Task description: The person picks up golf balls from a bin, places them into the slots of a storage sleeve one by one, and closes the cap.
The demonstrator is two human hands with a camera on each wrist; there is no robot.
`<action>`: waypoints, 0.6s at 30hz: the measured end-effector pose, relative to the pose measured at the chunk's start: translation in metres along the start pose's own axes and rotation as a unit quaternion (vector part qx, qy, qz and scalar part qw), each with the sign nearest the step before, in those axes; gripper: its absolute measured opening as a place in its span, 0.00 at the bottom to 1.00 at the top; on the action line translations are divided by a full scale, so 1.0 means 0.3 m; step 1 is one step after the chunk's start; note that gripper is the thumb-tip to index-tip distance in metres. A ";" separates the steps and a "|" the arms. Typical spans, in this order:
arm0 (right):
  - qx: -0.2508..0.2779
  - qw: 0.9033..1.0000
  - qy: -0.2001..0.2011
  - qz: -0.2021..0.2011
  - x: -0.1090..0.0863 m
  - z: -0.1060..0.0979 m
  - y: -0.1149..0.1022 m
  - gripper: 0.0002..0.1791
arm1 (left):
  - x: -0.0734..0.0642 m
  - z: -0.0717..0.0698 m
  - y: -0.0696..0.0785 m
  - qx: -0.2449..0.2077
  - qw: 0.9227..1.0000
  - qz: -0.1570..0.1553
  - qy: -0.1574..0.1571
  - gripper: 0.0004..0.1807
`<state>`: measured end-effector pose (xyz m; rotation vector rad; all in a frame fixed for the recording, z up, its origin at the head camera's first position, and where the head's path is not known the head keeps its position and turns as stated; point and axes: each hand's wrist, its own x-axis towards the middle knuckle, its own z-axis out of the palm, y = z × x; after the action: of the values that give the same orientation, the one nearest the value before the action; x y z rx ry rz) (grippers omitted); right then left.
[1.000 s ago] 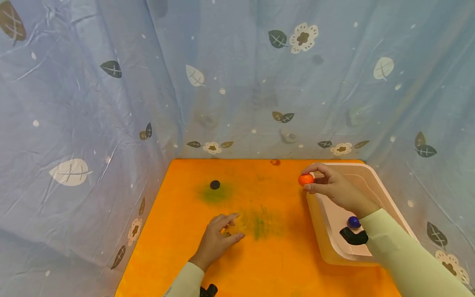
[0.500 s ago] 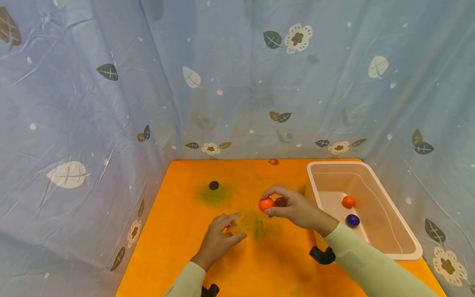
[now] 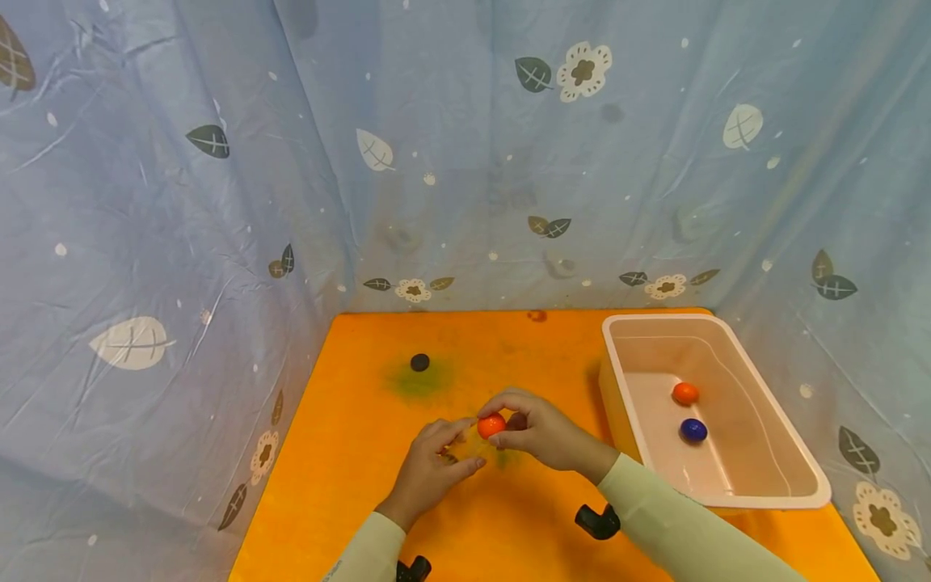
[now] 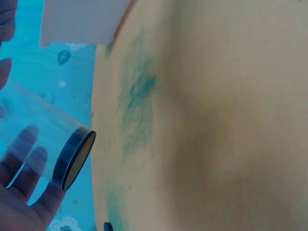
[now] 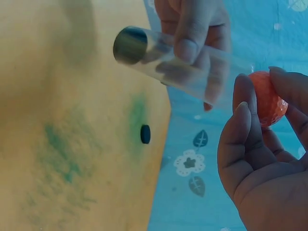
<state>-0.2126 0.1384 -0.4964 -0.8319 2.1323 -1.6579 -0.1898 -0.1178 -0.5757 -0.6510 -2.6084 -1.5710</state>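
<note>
My left hand point(image 3: 429, 465) holds a clear plastic tube point(image 4: 41, 127) above the table. A black cap point(image 4: 72, 159) closes one end, which tilts downward. My right hand point(image 3: 549, 432) pinches an orange golf ball point(image 5: 270, 98) between thumb and fingers, right at the tube's uncapped end. The head view has the golf ball point(image 3: 491, 425) close to my left fingertips, and there the tube barely shows against the orange surface. On the table beyond my hands lies a small black round cap point(image 3: 419, 362).
A pale pink plastic bin point(image 3: 625, 396) stands at the table's right side. Inside it lie an orange ball point(image 3: 685, 394) and a dark blue ball point(image 3: 693, 430). Patterned blue curtain point(image 3: 451, 162) hangs behind and along both sides of the orange table point(image 3: 349, 453).
My right hand has carried the orange golf ball from the bin's near-left rim leftward to the tube's end. My left hand and the tube have stayed nearly still.
</note>
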 end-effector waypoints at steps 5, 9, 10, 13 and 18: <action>-0.012 1.000 0.007 -0.003 0.000 0.012 0.012 0.16 | 0.001 0.000 0.000 -0.009 1.000 0.000 -0.006 0.31; -0.022 1.000 0.012 -0.002 0.004 0.015 0.017 0.16 | 0.001 0.002 0.004 -0.007 1.000 -0.002 -0.008 0.32; -0.024 1.000 0.013 -0.001 0.004 0.015 0.018 0.16 | 0.002 0.002 0.004 -0.006 1.000 -0.001 -0.008 0.32; -0.029 0.999 0.013 0.006 0.003 0.016 0.017 0.16 | 0.002 0.003 0.006 -0.003 1.000 0.000 -0.009 0.31; -0.019 0.999 0.011 0.026 -0.002 0.014 0.011 0.18 | 0.002 0.003 0.004 -0.004 1.000 0.002 -0.009 0.33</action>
<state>-0.2105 0.1361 -0.5008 -0.7661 2.1867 -1.6125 -0.1898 -0.1164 -0.5751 -0.6740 -2.6129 -1.5813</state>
